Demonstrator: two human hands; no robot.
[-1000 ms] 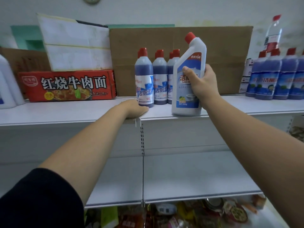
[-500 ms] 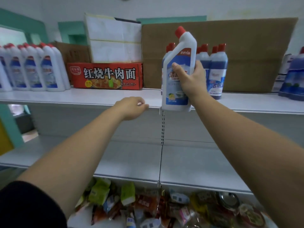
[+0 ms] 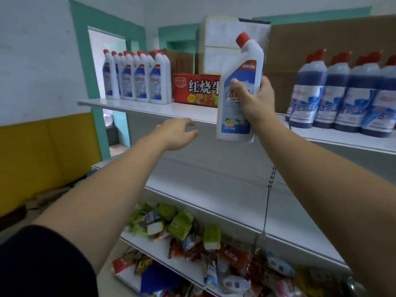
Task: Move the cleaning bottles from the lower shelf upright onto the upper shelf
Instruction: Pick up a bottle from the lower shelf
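Upper shelf (image 3: 192, 114) — bottle (image 3: 234, 117) in R grip (image 3: 256, 99)

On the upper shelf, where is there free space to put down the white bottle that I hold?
Upper shelf: a bare strip in front of the red box, and the gap between that box and the blue bottles, partly hidden by the held bottle. Crowded: the left end, with white bottles.

The location is a small retail shop. Indicators: white metal shelving (image 3: 188, 112) stocked with rows of identical white red-capped plastic cleaner bottles (image 3: 137, 82) and dark-blue red-capped bottles (image 3: 342, 93), a red printed noodle carton (image 3: 192, 91), and heaped packaged snacks (image 3: 182, 228) on a lower tier.
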